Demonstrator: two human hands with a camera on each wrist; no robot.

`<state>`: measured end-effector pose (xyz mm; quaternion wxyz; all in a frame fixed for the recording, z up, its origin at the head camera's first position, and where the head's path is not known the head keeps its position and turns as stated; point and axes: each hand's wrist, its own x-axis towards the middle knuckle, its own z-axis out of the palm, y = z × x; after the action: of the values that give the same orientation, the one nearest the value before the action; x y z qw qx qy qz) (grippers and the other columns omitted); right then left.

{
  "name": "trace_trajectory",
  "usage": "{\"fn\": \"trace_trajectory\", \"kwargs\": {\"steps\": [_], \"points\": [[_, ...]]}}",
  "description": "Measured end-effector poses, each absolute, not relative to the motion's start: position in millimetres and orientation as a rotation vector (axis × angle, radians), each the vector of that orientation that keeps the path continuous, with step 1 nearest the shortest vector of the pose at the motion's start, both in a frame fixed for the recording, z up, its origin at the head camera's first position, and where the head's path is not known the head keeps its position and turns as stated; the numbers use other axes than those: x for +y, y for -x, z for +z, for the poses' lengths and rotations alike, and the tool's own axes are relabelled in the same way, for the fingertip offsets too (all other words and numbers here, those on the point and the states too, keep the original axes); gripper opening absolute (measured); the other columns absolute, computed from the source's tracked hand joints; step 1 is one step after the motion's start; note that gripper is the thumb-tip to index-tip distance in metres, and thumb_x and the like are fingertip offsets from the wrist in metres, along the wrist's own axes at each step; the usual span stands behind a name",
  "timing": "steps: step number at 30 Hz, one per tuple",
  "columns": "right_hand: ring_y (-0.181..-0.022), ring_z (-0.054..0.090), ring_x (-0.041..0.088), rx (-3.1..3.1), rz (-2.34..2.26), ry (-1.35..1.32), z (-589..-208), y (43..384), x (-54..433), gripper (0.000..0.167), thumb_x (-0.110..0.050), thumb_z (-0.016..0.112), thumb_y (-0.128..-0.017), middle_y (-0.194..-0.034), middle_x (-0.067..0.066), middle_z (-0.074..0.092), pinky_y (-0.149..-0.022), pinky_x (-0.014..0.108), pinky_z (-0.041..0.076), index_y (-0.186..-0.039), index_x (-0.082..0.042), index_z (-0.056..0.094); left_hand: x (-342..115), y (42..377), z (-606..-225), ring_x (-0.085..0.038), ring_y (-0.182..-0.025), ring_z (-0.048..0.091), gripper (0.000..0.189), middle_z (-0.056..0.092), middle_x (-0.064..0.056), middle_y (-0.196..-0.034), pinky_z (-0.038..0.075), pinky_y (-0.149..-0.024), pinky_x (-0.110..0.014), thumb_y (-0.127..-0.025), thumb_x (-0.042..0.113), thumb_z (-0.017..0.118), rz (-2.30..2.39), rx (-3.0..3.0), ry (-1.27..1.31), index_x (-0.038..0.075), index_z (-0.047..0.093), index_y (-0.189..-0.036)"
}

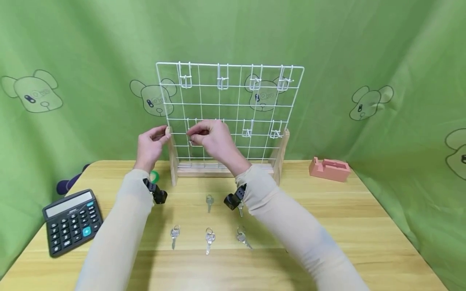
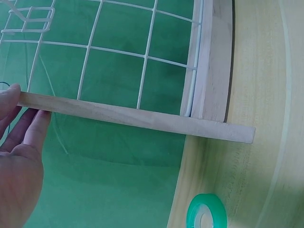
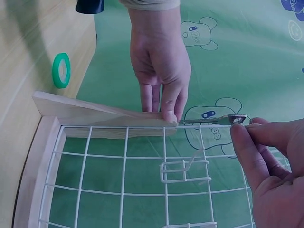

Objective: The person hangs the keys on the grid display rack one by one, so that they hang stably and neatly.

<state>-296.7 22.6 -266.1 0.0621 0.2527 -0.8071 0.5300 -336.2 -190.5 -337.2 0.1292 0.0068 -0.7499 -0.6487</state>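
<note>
My left hand (image 1: 149, 146) pinches the upper end of the left wooden upright (image 2: 142, 118) of a white wire grid rack (image 1: 204, 64), thumb on one side and fingers on the other. In front of the grid's lower left, my right hand (image 1: 216, 141) holds a key (image 3: 232, 119) by its ring between thumb and fingers. The key's shaft points toward the left hand in the right wrist view. Beside the right fingertips is a white wire hook (image 3: 185, 171), one of several hung on the grid. The right hand covers part of the lower hook row in the head view.
Several more keys with rings lie on the table, among them one key (image 1: 209, 240) at the front middle. A black calculator (image 1: 73, 222) lies at the left. Green tape (image 2: 206, 209) sits by the left upright, and a pink tape dispenser (image 1: 329, 169) stands at the back right.
</note>
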Motion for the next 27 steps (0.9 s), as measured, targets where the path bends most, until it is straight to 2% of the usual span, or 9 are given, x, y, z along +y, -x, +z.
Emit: {"fn": "trace_trajectory", "kwargs": {"steps": [27], "points": [[-0.08, 0.065, 0.014, -2.338, 1.562, -0.716, -232.8, 307.9, 13.9, 0.012, 0.003, 0.071, -0.087, -0.093, 0.005, 0.069, -0.071, 0.021, 0.058, -0.097, -0.002, 0.075, -192.4, 336.7, -338.0, -0.022, -0.119, 0.056, 0.043, 0.057, -0.013, -0.135, 0.048, -0.1, -0.025, -0.094, 0.009, 0.066, -1.949, -2.143, -0.017, 0.008, 0.057, -0.136]]}}
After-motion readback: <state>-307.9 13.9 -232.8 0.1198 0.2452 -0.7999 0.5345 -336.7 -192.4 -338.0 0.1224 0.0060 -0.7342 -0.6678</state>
